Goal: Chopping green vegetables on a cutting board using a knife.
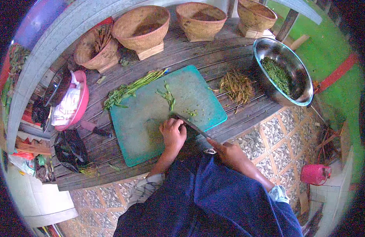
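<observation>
A green-rimmed cutting board (141, 130) lies on the slatted wooden table. My right hand (230, 152) grips a kitchen knife (194, 126), its blade pointing up and left over the board's near edge. At the blade's tip, my left hand (173, 133) has its fingers curled around the lower end of a leafy green sprig (167, 96); the fingers partly hide what they pinch. Small chopped green bits (190, 112) are scattered right of the blade. A bundle of long green stems with leaves (135, 86) rests along the board's far left edge.
Discarded roots (236, 86) lie right of the board, beside a steel bowl (301, 75) holding chopped greens (275, 74). Woven baskets (144, 38) line the far side. At left are a pink basin (84, 97), a second knife (95, 129) and a black plastic bag (71, 148).
</observation>
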### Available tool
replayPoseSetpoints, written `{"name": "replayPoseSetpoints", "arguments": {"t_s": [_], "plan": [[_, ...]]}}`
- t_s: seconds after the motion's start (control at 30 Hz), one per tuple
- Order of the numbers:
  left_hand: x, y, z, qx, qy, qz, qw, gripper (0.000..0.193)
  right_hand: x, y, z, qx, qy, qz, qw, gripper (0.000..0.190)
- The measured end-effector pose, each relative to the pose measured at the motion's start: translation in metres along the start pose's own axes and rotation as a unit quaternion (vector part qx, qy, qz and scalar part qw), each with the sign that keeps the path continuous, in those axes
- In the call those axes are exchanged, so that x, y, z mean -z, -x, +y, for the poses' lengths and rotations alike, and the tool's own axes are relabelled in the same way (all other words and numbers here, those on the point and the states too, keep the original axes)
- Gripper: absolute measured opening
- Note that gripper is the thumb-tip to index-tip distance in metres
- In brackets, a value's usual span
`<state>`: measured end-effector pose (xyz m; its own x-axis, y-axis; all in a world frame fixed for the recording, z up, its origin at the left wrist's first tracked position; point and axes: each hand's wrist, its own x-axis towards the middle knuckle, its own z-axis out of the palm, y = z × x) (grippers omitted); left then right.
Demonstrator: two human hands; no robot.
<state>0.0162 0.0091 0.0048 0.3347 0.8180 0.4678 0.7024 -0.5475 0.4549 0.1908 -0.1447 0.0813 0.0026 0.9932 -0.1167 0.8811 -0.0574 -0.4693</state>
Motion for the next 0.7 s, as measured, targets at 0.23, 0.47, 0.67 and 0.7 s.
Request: {"name": "replayPoseSetpoints", "arguments": {"t_s": [0.23, 0.47, 0.67, 0.7], "plan": [[-0.002, 0.001, -0.002, 0.008, 0.005, 0.0, 1.0, 0.014, -0.01, -0.014, 0.008, 0.098, -0.032, 0.087, 0.991, 0.04], [-0.003, 0.002, -0.002, 0.03, 0.021, -0.022, 0.999, 0.014, 0.003, -0.012, -0.007, 0.013, -0.039, -0.007, 0.999, 0.041], [-0.005, 0.004, -0.006, 0.034, -0.001, -0.025, 0.999, 0.015, -0.007, -0.007, 0.007, 0.024, -0.048, -0.027, 0.998, 0.051], [-0.007, 0.005, -0.007, 0.035, 0.001, -0.023, 0.999, 0.015, -0.005, -0.005, 0.005, -0.01, -0.036, -0.039, 0.999, 0.043]]}}
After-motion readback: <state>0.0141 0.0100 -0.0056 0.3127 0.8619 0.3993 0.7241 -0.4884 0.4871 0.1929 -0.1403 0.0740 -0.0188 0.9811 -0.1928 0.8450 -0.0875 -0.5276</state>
